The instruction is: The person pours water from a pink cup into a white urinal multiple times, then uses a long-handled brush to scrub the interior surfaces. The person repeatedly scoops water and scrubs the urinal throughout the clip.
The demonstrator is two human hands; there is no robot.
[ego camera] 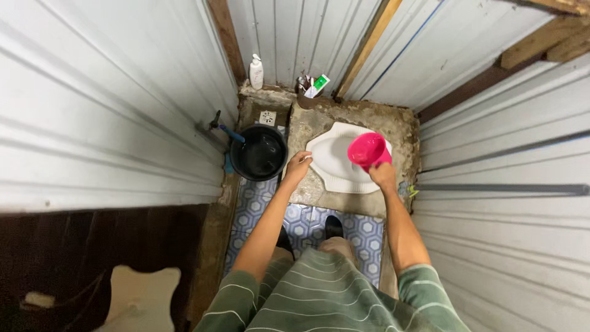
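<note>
Head view looks straight down into a narrow stall walled with white corrugated metal sheets [92, 110], and everything below is placed against the white squat toilet pan [335, 163] near the middle. That pan sits sunk in a rough concrete platform [402, 126], its long axis running from the person toward the far wall, with the narrower rounded end pointing away. Nearer the person than the pan lies a floor of blue and white hexagon tiles [307, 224], where a dark shoe [332, 226] shows. Just left of the pan stands a black bucket [261, 154] holding dark water (a blue handle pokes out of it toward the left wall, below a small tap). Striped green sleeves and clothing fill the bottom edge, well short of the pan.

Over the right half of the pan hangs a pink plastic scoop cup [367, 149]. Its round mouth is tipped up toward the camera and slightly toward the far wall, so the inside shows; its base end points back at the person. The right hand [385, 176] is wrapped around the cup's lower end from the near side, grasping it. The left hand [298, 167] rests at the pan's left rim, between pan and bucket, fingers curled loosely; it holds nothing that can be made out.

Beyond the pan, on the ledge at the far wall, stand a white pump bottle [256, 72] and a small holder with a green and white tube [318, 85].
</note>
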